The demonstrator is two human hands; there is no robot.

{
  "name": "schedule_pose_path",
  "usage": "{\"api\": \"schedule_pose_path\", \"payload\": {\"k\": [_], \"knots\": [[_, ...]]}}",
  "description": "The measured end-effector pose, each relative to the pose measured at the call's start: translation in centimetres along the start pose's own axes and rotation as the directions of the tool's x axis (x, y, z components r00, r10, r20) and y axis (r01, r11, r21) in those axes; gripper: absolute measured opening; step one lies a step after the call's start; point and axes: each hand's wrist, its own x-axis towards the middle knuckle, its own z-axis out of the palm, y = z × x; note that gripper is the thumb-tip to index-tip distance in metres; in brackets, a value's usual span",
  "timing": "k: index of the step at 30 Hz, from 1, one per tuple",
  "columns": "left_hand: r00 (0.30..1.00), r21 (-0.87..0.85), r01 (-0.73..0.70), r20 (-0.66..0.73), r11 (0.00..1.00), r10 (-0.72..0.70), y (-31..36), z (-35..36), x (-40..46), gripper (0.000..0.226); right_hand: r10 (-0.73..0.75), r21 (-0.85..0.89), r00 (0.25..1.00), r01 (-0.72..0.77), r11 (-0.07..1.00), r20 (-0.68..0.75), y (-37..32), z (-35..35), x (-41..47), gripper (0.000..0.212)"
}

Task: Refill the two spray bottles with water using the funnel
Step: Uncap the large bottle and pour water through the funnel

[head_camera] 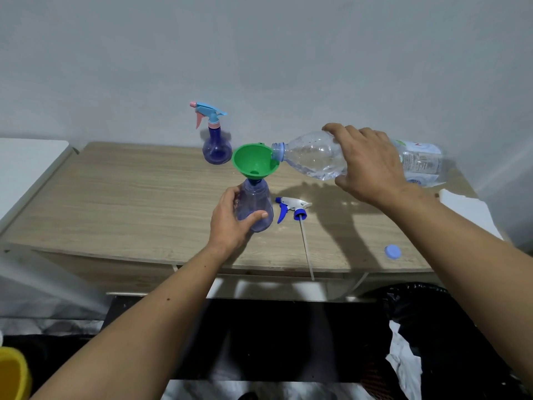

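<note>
A green funnel (255,163) sits in the neck of an open purple spray bottle (256,202) on the wooden table (115,197). My left hand (230,220) grips that bottle's body. My right hand (372,166) holds a clear water bottle (314,160) tipped almost flat, its mouth over the funnel's right rim. The bottle's blue-and-white spray head (291,209) lies on the table just right of it, with its long tube pointing toward me. A second purple spray bottle (216,140) with a blue and pink trigger head stands behind the funnel.
A blue bottle cap (392,252) lies near the table's front right edge. White paper (464,209) rests at the right end. A white surface (26,163) adjoins the table's left. A yellow container (11,373) is at bottom left, dark bags (432,327) below right.
</note>
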Motion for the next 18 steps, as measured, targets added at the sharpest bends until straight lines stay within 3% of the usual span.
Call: {"api": "schedule_pose_path", "payload": {"k": [7,11,18], "knots": [[1.000,0.001,0.009,0.006,1.000,-0.009,0.1,0.0,-0.1,0.071,0.091,0.258,0.995,-0.096,0.961,0.034,-0.5,0.1,-0.1,0.093],[1.000,0.000,0.010,0.010,1.000,-0.010,0.0,-0.1,-0.1,0.070,0.162,0.482,0.986,-0.163,0.861,0.044,0.2,0.4,-0.4,0.093],[1.000,0.004,-0.006,0.012,1.000,0.006,0.0,0.1,-0.1,0.065,0.290,0.666,0.956,-0.237,0.707,0.032,1.3,0.4,-1.6,0.090]]}}
